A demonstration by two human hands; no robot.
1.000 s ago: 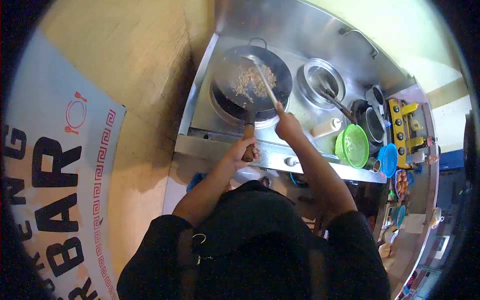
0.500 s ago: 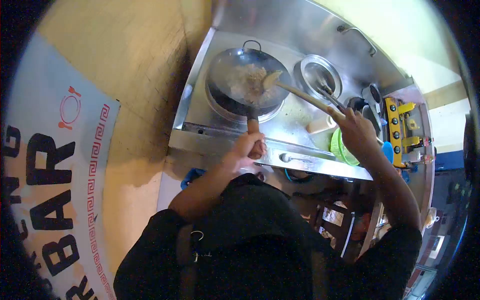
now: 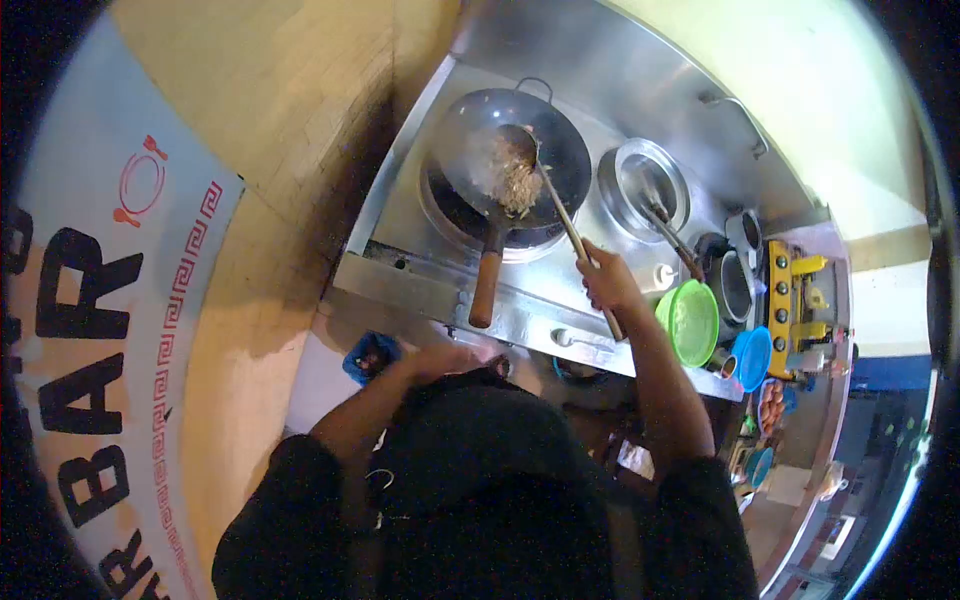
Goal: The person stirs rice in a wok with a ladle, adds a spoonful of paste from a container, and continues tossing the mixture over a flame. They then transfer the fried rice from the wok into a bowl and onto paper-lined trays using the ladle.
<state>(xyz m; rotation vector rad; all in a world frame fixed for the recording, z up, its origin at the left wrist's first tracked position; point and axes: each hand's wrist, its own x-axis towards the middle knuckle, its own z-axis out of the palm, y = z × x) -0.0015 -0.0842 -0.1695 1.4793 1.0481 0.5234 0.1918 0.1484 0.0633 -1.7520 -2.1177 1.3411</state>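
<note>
My right hand [image 3: 608,278] is closed around the long handle of a ladle [image 3: 560,215], whose bowl rests among the food inside the wok. Shredded brown food [image 3: 520,188] steams in the wok [image 3: 462,125], which sits tilted on the burner. The wok's wooden handle [image 3: 485,290] points toward me with no hand on it. My left hand [image 3: 452,360], blurred, is low in front of the stove's edge, below that handle; its fingers do not show clearly.
Right of the wok stands a round metal pot [image 3: 645,190] with a utensil leaning in it. Farther right are a green basket [image 3: 690,322], a blue bowl [image 3: 752,358] and a yellow rack [image 3: 782,300]. A blue container [image 3: 370,358] sits low at the left.
My left hand has let go of the wok's handle and dropped toward my body. My right hand has moved left and down, and the ladle's bowl has shifted left in the wok.
</note>
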